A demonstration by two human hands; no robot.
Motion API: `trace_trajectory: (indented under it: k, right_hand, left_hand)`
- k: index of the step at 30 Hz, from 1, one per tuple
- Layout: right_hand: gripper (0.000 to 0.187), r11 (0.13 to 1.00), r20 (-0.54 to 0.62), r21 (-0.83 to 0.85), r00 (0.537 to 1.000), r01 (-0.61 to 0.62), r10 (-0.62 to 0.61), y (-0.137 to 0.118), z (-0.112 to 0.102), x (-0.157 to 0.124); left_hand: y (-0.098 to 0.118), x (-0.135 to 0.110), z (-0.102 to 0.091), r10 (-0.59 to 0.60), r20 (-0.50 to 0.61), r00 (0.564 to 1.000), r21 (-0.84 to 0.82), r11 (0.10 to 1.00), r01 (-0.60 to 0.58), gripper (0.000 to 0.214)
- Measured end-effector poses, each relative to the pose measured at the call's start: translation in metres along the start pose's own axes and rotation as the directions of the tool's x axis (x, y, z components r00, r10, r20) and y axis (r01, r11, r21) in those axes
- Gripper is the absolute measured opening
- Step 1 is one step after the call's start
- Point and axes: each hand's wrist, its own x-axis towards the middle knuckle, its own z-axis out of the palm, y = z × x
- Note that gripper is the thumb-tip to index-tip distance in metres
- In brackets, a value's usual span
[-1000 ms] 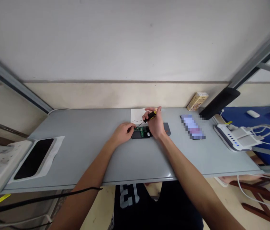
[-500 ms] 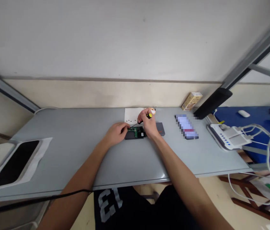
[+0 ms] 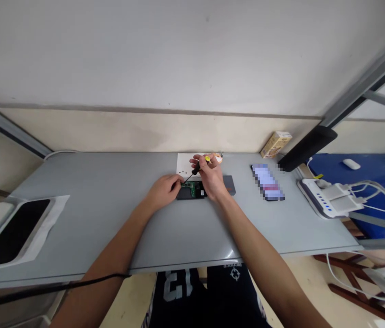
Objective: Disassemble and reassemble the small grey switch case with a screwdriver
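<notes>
A green circuit board [image 3: 192, 186] in a black case [image 3: 186, 194] lies on the grey table in front of me. My left hand [image 3: 164, 192] is closed at its upper left corner, thumb and fingers pinching there. My right hand [image 3: 212, 179] grips a thin screwdriver [image 3: 196, 168] with a black and yellow handle. Its shaft slants down left, and the tip is at the board's upper left, close to my left fingertips. Behind the board is a white sheet [image 3: 183, 163] with several small dark specks, perhaps screws. A dark grey flat piece [image 3: 229, 185] lies just right of my right hand.
To the right are a phone [image 3: 267, 182] with a lit, blurred screen, a small carton [image 3: 276, 144], a black cylinder [image 3: 306, 148] and a white power strip [image 3: 325, 198] with cables. A dark-screened device [image 3: 15, 232] lies at the left. A black cable [image 3: 59, 286] crosses the front left.
The screwdriver handle has shifted slightly left and stands more upright, with my right fingers spread more loosely around it. My left hand stays put. Another person's hand at the far right has left its place.
</notes>
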Motion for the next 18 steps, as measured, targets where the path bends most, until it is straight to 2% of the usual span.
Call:
trace_trajectory:
  k: [4, 6, 8, 11, 15, 18]
  right_hand:
    - [0.052, 0.99, 0.03, -0.128, 0.998, 0.056, -0.053, 0.0011, 0.0024, -0.0042]
    - [0.046, 0.979, 0.034, -0.175, 0.995, 0.101, -0.097, 0.0006, 0.0023, -0.0049]
    - [0.042, 0.984, 0.061, -0.144, 0.993, 0.108, -0.1, -0.0011, 0.0021, -0.0047]
    - [0.049, 0.996, 0.098, -0.073, 0.994, 0.051, -0.044, -0.0046, 0.0013, -0.0032]
    - [0.037, 0.998, 0.056, -0.051, 0.998, 0.03, -0.027, -0.0046, -0.0017, -0.0009]
    - [0.043, 1.0, 0.026, 0.028, 1.0, 0.01, -0.01, -0.001, -0.0038, -0.0002]
  left_hand:
    - [0.0006, -0.0001, -0.0002, -0.004, 0.011, 1.0, 0.012, 1.0, 0.004, 0.023]
    - [0.0008, 0.0002, -0.0004, -0.002, 0.02, 1.0, 0.004, 1.0, 0.001, 0.024]
    - [0.0007, 0.0004, -0.0003, 0.001, 0.022, 1.0, -0.004, 1.0, -0.001, 0.024]
    - [0.0005, 0.0001, 0.0003, -0.002, 0.014, 1.0, -0.003, 1.0, 0.003, 0.024]
    - [0.0008, -0.0003, 0.0009, -0.007, -0.004, 1.0, -0.007, 1.0, 0.007, 0.024]
    - [0.0012, 0.0002, 0.0003, 0.0, 0.013, 1.0, -0.008, 1.0, 0.0, 0.024]
